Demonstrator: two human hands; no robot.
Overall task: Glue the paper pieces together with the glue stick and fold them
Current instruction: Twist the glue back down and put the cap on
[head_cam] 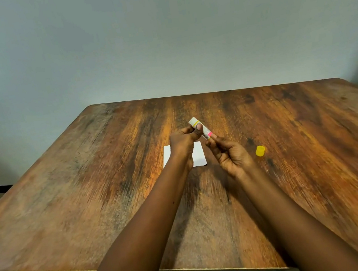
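A plain grey-blue wall [158, 34] fills the upper frame above a worn brown wooden table [76, 185]. At centre the left hand [182, 144] grips a white, pink-ended glue stick [195, 121]. The right hand [229, 154] pinches its lower end, above a white rectangular paper sheet [199, 155]. A small yellow plastic cap [260, 151] sits to the right.

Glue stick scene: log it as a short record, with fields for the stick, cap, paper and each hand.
glue stick: uncapped, tilted, held above the table
left hand: grips the stick's far part, thumb across it
right hand: pinches the stick's near end
cap: yellow, on the table, right of the right hand
paper: white, flat on the table, partly hidden by the left wrist
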